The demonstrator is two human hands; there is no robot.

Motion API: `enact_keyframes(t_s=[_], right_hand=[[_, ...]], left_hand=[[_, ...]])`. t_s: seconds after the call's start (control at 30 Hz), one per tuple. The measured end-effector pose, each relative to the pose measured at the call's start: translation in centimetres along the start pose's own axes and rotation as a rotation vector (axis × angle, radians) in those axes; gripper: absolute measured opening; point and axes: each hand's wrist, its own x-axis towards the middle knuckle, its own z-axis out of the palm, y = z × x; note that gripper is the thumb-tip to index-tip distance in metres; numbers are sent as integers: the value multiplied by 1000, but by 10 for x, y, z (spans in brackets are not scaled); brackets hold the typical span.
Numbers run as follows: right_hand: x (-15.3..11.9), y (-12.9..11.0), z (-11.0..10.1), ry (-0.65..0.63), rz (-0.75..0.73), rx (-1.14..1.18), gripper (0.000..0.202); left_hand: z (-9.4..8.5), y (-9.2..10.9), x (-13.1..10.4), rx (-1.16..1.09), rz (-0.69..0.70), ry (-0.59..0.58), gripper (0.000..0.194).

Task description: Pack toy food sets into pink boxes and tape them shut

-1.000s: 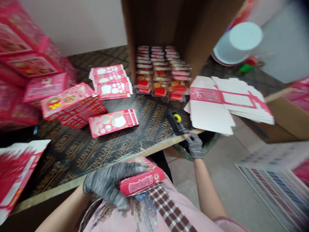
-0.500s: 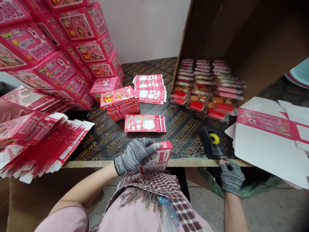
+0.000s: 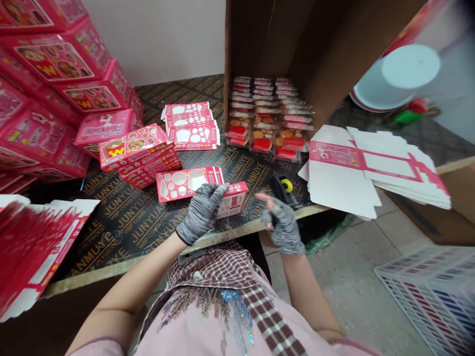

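My left hand (image 3: 202, 210), in a grey knit glove, is closed on a small pink carton (image 3: 233, 200) near the table's front edge. Just right of that carton is my right hand (image 3: 282, 225), also gloved, its fingers drawn together and bare fingertips pointing to the carton. Motion smears them, so anything small between them cannot be made out. A black tape dispenser (image 3: 284, 190) with a yellow core stands right beyond this hand. Behind my left hand lies a pink window carton (image 3: 181, 184), partly covered by the fingers.
Stacked pink cartons (image 3: 144, 153) and flat window cartons (image 3: 193, 131) lie further back. An open cardboard box (image 3: 315, 64) holds packed sachets (image 3: 263, 131). Unfolded white-and-pink cartons (image 3: 341, 188) lie at right; folded ones (image 3: 44, 242) fan out at left.
My right hand has left the tape dispenser and come left towards the carton. My left hand has brought the carton forward from my lap to above the table edge. The view has turned right.
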Motion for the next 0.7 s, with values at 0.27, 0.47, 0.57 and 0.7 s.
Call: enact_keyframes(t_s=[0.27,0.47,0.57,0.7], right_hand=[[4,-2,48,-417,226,331,46],[10,9,46,-394,273,374,39],[15,14,46,-377,265,325,41],[23,14,39,-341,85,-113,52]], left_hand=[[2,4,-5,-33,80,119,48],[-5,-1,-3,-11,171,3,39],[-4,2,5,-39,102,-12,33],[8,7,17,-24,-113,1,27]])
